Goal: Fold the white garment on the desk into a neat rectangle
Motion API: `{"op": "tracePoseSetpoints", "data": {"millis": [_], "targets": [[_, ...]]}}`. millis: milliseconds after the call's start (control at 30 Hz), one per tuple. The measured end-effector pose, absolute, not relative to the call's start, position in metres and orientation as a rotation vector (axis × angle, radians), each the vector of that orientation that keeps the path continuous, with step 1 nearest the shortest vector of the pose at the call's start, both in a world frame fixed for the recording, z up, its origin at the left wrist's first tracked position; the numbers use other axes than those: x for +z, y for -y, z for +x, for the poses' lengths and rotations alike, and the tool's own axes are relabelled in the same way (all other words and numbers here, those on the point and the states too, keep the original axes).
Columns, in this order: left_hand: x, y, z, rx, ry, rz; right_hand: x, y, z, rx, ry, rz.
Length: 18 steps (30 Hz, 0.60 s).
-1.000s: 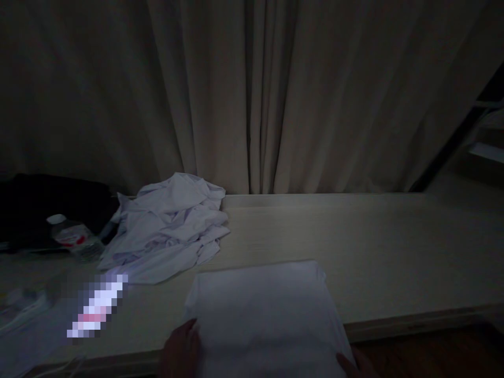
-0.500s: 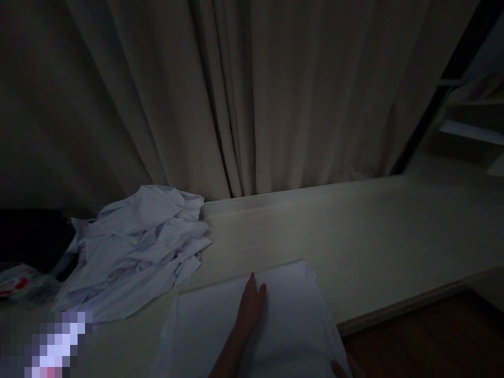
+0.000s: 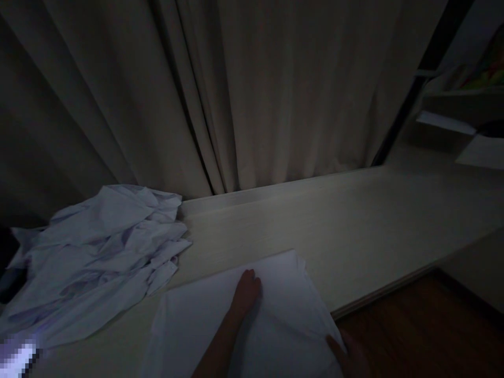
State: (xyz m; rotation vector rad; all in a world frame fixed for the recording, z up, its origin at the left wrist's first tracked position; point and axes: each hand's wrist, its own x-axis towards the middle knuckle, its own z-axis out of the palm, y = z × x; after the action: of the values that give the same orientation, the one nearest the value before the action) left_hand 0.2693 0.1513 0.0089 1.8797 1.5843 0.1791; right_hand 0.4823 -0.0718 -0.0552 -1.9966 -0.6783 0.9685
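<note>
A folded white cloth [image 3: 275, 310] lies over the near part of the pale tabletop, its far corner squared off. My left hand [image 3: 248, 289] presses on its upper middle, fingers drawn together on the fabric. At the right edge of the cloth my right hand [image 3: 348, 354] has the thumb on top and the other fingers round the outer side, gripping that edge. The lower part of the right hand is cut off by the frame. Faint creases run across the fabric between the hands.
A crumpled heap of white fabric [image 3: 106, 252] lies on the left of the pale tabletop [image 3: 334, 226]. Beige curtains [image 3: 275, 94] hang behind. Shelves with papers [image 3: 444, 123] stand at the right. Beyond the table's front edge is a dark brown floor [image 3: 413, 325].
My left hand's fingers, spread half a second ago, are now drawn together. More of my right hand shows at the cloth's edge. The view has turned right.
</note>
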Motion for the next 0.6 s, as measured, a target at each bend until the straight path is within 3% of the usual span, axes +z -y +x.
{"op": "tracePoseSetpoints", "data": {"millis": [200, 600], "targets": [[0.011, -0.147, 0.295, 0.211, -1.497, 2.023, -0.031, 0.064, 0.498, 1.007, 0.665, -1.962], [0.027, -0.166, 0.306, 0.446, -1.607, 1.858, -0.031, 0.061, 0.504, 1.034, 0.722, -2.007]]}}
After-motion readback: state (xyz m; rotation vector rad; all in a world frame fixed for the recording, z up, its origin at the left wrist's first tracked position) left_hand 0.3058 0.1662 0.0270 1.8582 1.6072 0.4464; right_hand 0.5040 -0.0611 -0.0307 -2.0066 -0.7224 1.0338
